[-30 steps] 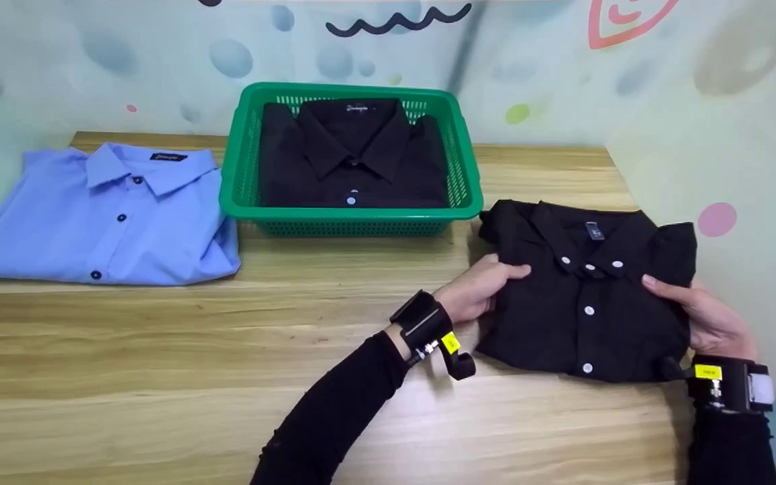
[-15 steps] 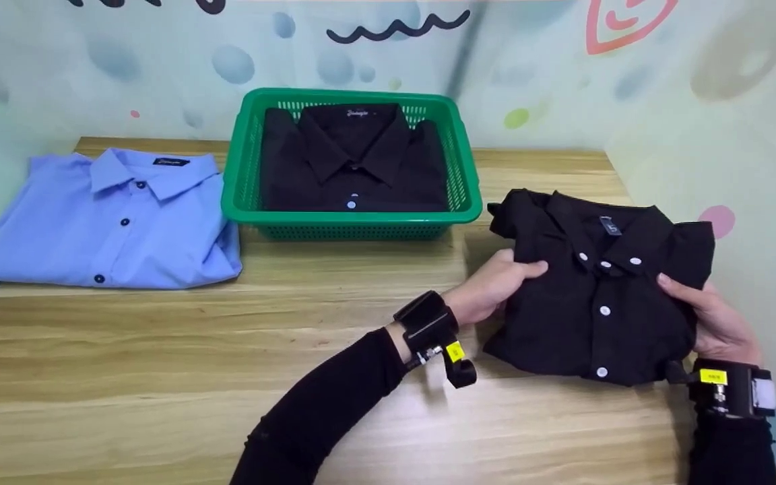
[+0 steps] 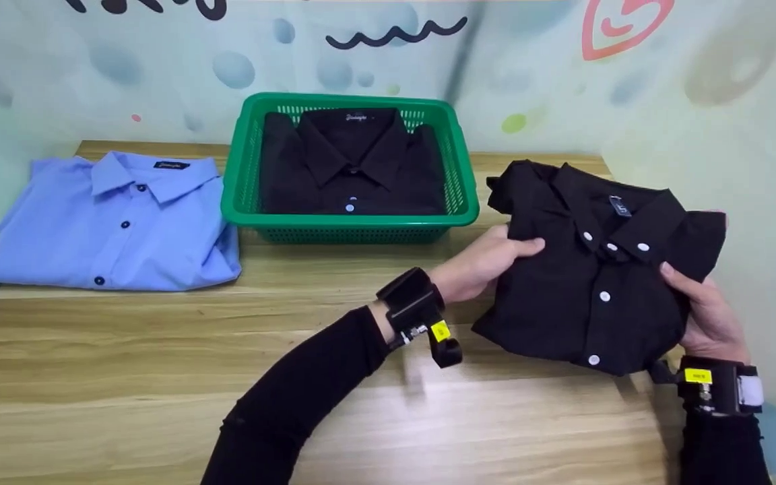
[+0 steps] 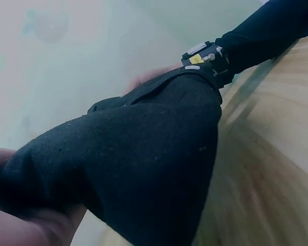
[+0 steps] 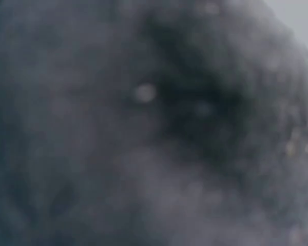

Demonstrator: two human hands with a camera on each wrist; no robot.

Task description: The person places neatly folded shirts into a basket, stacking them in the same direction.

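A folded black shirt (image 3: 556, 296) with white buttons and a small collar label is held up between both hands at the right of the table, tilted a little. At its left edge my left hand (image 3: 486, 261) grips it, thumb on top and the other fingers hidden beneath. My right hand (image 3: 711, 316) holds the opposite edge the same way, its thumb lying on the front. In the left wrist view the dark cloth (image 4: 128, 159) hangs above the wood, pinched by the left hand at the lower left. The right wrist view is only blurred dark fabric (image 5: 92, 128).
A green plastic basket (image 3: 351, 220) stands at the back middle with another folded black shirt (image 3: 354, 172) inside. Left of it lies a folded blue shirt (image 3: 112, 229) on the wooden table (image 3: 159, 377). Patterned walls (image 3: 529, 81) border the table at the back and sides.
Both hands have lifted the black shirt off the table and tilted it, bringing it first slightly right, then upward and away. The basket and the blue shirt have stayed in place.
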